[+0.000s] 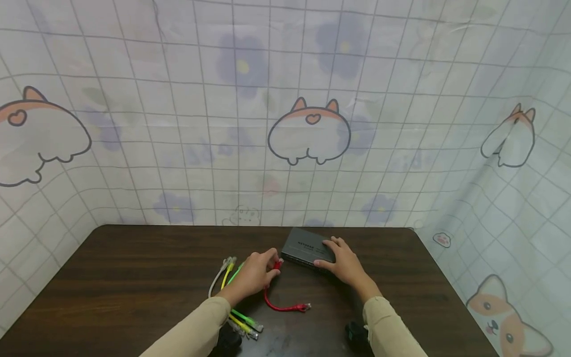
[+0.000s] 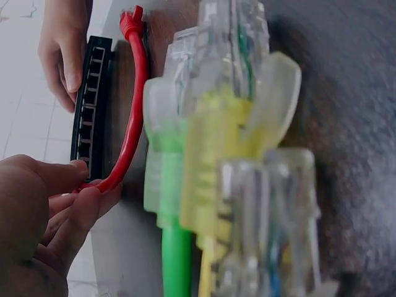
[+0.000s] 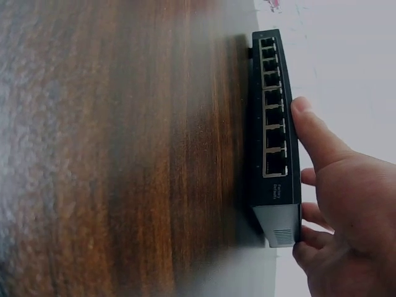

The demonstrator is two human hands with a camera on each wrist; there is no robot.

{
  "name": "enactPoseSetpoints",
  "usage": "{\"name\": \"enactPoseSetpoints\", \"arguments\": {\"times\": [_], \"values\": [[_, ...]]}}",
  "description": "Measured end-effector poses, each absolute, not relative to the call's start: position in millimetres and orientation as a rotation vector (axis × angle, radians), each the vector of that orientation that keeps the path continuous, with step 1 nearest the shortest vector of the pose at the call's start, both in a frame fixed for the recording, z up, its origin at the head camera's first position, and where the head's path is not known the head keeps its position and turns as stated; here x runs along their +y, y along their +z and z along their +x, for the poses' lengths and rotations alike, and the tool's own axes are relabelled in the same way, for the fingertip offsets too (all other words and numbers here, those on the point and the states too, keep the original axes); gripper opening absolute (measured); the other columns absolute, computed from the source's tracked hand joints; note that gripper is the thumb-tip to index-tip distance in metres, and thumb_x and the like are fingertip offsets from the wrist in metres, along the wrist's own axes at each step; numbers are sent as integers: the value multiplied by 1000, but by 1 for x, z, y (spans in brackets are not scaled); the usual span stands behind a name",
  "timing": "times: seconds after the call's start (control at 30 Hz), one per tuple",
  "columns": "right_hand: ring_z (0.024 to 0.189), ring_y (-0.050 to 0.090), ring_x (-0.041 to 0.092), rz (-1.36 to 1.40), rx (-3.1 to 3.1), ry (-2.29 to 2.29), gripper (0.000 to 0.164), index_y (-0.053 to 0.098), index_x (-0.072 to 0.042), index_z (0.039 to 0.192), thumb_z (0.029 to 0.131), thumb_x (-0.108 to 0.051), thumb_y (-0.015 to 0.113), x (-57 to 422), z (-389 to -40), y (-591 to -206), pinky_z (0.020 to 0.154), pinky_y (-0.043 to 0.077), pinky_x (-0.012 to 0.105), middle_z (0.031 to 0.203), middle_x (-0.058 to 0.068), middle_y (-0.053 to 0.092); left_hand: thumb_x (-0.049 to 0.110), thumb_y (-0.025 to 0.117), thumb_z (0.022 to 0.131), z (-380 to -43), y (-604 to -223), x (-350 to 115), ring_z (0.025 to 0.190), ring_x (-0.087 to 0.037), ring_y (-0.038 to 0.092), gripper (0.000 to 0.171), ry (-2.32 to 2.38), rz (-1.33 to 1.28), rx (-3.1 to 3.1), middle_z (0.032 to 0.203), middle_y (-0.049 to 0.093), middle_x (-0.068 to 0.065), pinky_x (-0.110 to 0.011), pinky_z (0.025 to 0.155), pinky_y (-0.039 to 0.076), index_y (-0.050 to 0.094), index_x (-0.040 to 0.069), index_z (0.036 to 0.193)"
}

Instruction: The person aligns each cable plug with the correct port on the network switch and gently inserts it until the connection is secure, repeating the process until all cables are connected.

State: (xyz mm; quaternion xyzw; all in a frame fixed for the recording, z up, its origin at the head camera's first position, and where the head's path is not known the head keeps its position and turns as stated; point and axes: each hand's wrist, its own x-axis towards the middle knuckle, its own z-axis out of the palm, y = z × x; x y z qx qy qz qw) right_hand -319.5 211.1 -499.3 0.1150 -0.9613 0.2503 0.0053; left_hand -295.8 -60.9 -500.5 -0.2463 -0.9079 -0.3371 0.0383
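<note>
My left hand pinches a short red Ethernet cable close to one plug, just off the left front corner of a dark grey network switch. The cable's other plug lies on the table, nearer to me. In the left wrist view the red cable curves away from thumb and fingers. My right hand holds the switch at its right side, thumb along the front edge. A row of several ports faces me on the switch in the right wrist view; those seen there hold no plug.
White, yellow and green Ethernet cables lie in a bundle beneath and left of my left forearm, their near plugs toward me. The dark wooden table meets a patterned cloth behind and at the right.
</note>
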Motion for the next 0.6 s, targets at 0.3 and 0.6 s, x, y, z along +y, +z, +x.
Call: {"name": "enactPoseSetpoints", "arguments": {"times": [0.3,0.6], "values": [[144,24,43,351,-2999,781,75,44,-10,144,84,-48,69,212,-319,-502,107,29,64,154,21,32,15,78,81,-297,-501,-56,65,-4,60,20,-926,-754,-2746,77,68,4,-20,57,45,60,15,91],[141,31,43,344,-2979,787,74,45,-11,143,84,-48,69,213,-318,-502,106,32,63,154,21,32,19,75,84,-296,-506,-50,62,-6,58,19,-814,-728,-2773,77,66,4,-21,53,41,59,15,95]]}}
